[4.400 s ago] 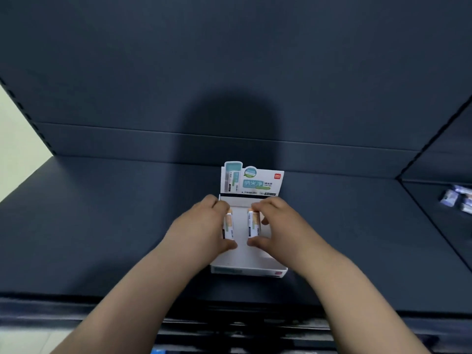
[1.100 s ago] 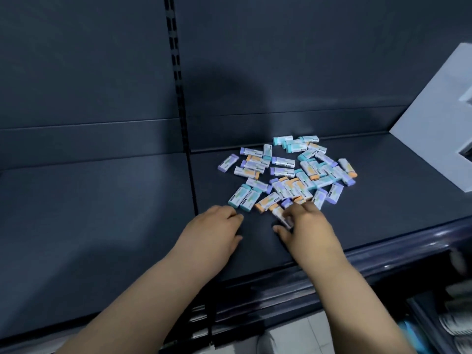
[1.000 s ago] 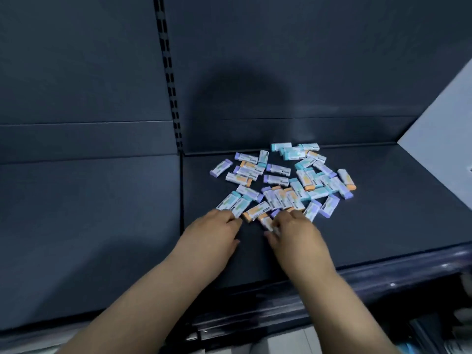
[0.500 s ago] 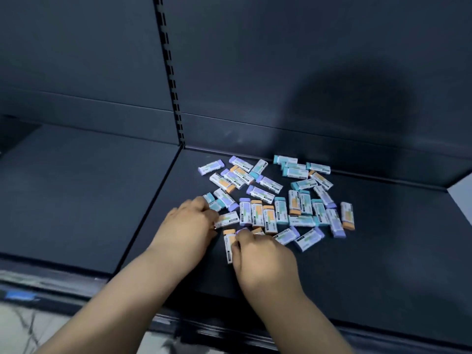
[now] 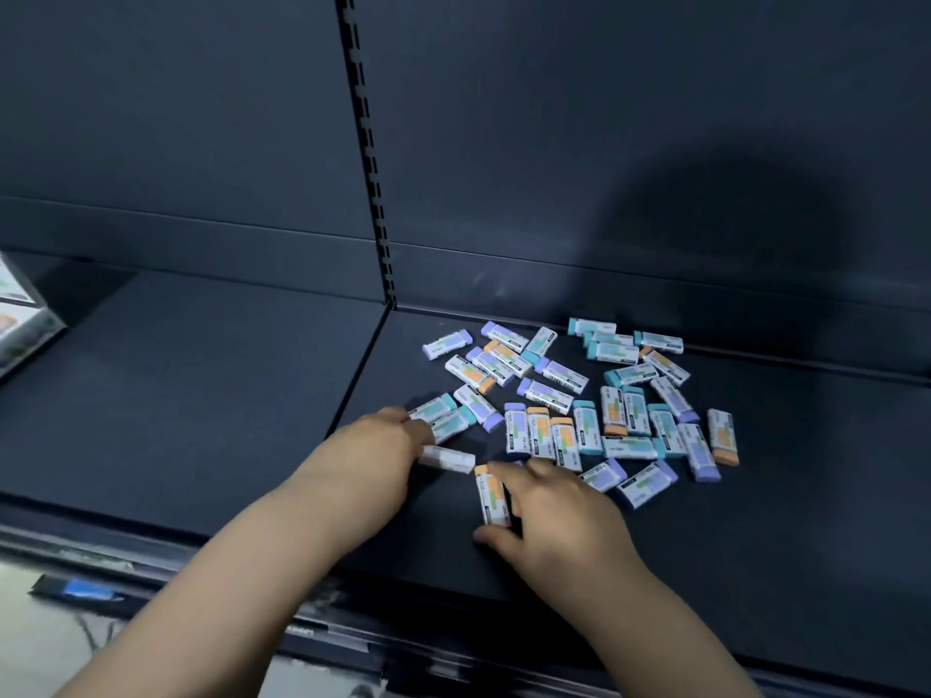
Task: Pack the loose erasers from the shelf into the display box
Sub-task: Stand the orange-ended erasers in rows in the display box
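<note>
- Saw loose erasers (image 5: 579, 400) scattered in a pile on the dark shelf (image 5: 755, 521).
- Noted the right hand (image 5: 554, 516) pinching an orange-tipped eraser (image 5: 491, 496) end to end at the pile's near edge.
- Noted the left hand (image 5: 375, 448) curled round a white eraser (image 5: 448, 458) at the pile's near-left edge.
- Glimpsed the display box (image 5: 20, 319) well left of the pile, cut off by the frame.

Matte dark navy, plain, over shelf (image 5: 201, 395) and back panel (image 5: 554, 143); black slotted strip (image 5: 365, 143) up the seam. Beyond the left hand (image 5: 375, 445) and right hand (image 5: 549, 506), scattered erasers (image 5: 546, 395): white sleeves with black barcodes and pastel patches, ends teal, lavender or orange. Against the right hand, an orange-ended eraser (image 5: 491, 496) with orange-and-green patch; at the left hand, a blurred whitish eraser (image 5: 447, 458). Far left of the left hand, a box (image 5: 20, 319) printed white, teal and orange. Bright blue tag (image 5: 83, 590) below the left forearm.
</note>
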`<action>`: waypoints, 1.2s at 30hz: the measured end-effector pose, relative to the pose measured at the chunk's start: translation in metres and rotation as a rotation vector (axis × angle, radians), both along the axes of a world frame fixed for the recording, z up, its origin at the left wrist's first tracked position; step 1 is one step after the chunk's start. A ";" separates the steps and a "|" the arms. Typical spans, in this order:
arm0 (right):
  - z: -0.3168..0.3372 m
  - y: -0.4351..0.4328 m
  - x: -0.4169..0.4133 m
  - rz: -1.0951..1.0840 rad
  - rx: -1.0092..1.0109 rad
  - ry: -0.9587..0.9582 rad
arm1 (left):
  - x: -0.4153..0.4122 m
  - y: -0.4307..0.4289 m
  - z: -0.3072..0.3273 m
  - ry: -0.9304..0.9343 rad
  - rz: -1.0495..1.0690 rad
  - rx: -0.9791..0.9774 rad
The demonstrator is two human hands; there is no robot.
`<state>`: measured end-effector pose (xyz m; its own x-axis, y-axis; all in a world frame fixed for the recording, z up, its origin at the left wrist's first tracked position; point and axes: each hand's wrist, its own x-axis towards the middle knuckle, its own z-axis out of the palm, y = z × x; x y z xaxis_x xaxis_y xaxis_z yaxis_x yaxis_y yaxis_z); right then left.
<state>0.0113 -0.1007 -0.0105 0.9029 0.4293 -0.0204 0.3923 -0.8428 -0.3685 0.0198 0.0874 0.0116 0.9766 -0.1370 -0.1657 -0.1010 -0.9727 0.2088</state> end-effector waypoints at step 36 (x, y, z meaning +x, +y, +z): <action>0.014 0.011 0.030 0.132 -0.083 0.105 | -0.015 -0.011 -0.011 -0.008 -0.060 -0.035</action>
